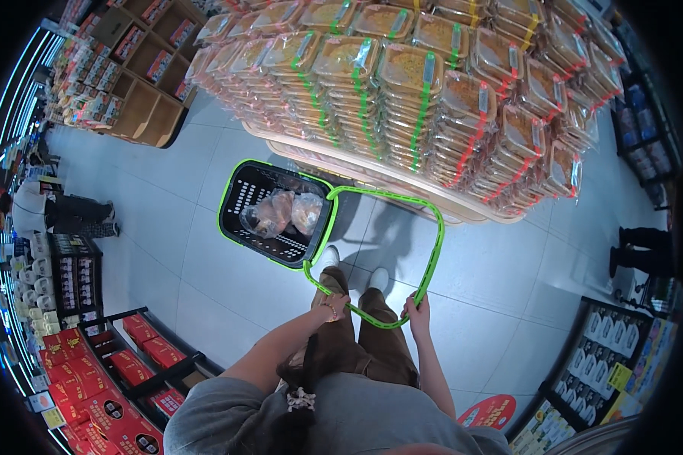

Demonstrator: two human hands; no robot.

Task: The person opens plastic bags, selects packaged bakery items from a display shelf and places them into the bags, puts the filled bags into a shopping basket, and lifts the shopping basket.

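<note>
My left hand (332, 307), with a beaded bracelet at its wrist, is closed around the near left part of the green basket handle (437, 239). On the near right bend of that handle my right hand (416, 310) is closed too. The handle belongs to a black shopping basket (233, 219) with a green rim, standing low in front of my feet, a bit to the left. Inside it lie clear plastic bags (270, 214) whose pinkish and tan contents I cannot identify. Past the basket rises a large display of stacked, wrapped clear-lidded food trays (407, 74) with green and red tape.
Red boxes (79, 369) fill a black rack at the lower left. A wooden shelf unit (142, 108) stands at the upper left. One person (62, 210) bends at the left; another's dark-clothed legs (643, 253) show at the right. Black shelving (592, 352) stands lower right.
</note>
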